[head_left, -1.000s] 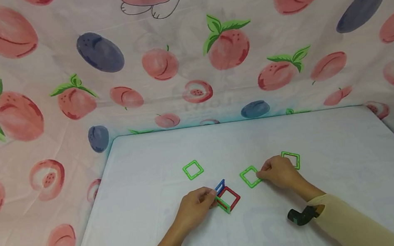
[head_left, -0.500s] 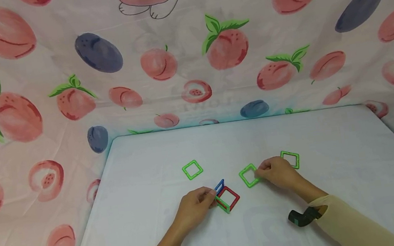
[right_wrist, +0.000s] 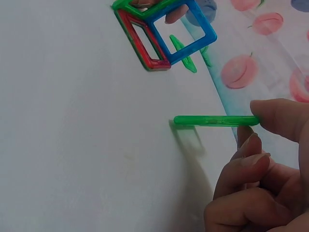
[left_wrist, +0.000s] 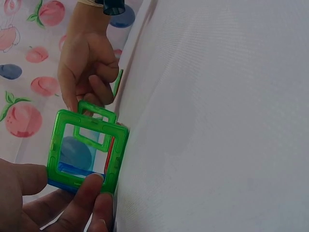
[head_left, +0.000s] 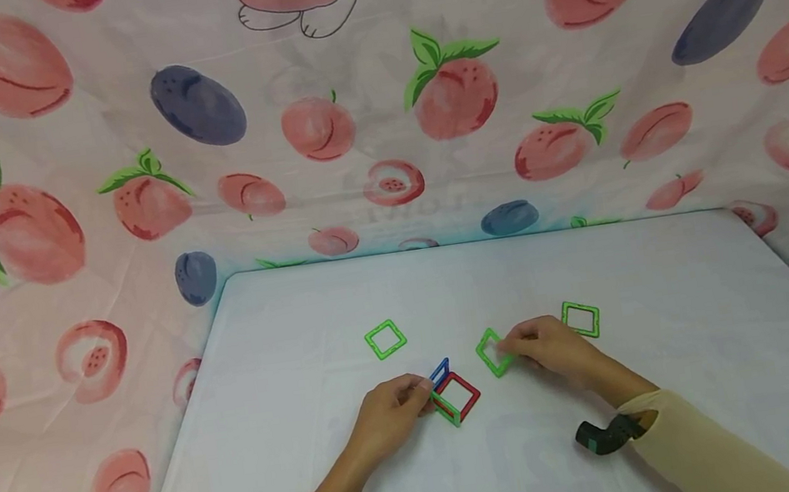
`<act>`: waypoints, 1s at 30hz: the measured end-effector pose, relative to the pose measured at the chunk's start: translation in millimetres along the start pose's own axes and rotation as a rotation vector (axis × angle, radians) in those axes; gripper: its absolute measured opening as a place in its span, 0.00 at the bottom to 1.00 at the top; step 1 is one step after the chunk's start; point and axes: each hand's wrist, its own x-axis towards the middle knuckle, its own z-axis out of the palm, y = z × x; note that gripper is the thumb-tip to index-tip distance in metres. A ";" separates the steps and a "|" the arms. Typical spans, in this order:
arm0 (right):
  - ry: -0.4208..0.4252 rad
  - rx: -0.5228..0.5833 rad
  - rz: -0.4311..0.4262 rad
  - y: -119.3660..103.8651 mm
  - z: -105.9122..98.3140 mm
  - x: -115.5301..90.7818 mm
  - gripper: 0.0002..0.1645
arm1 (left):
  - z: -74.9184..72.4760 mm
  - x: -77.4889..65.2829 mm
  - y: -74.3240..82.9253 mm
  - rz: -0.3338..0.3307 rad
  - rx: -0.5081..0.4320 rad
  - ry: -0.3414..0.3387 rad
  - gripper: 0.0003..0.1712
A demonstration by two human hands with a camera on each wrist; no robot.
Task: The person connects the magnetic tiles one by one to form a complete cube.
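My left hand pinches the corner where an upright green square magnetic tile meets an upright blue square tile. Both stand along the edges of a red square tile lying flat on the table. To the right, my right hand pinches another green square tile between thumb and fingers. That tile is seen edge-on in the right wrist view, with its shadow falling on the table below. A gap separates it from the joined tiles.
One loose green square tile lies on the white table behind the joined tiles. Another green tile lies beyond my right hand. A fruit-patterned cloth rises behind the table and at its left.
My right hand has shifted slightly left, and the green tile it holds has turned to look narrower. The left hand and the joined tiles stay where they were.
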 end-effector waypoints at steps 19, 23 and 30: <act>-0.090 0.009 -0.072 -8.2 9.2 -1.3 0.13 | 1.6 0.1 -0.9 -0.006 -0.002 0.006 0.21; -0.113 -0.030 -0.111 -11.1 13.2 -1.7 0.13 | 1.4 -0.3 -0.8 -0.004 0.000 0.008 0.21; -0.132 -0.039 -0.125 -14.2 20.8 -0.5 0.12 | 1.7 0.1 -0.8 -0.007 -0.009 0.004 0.21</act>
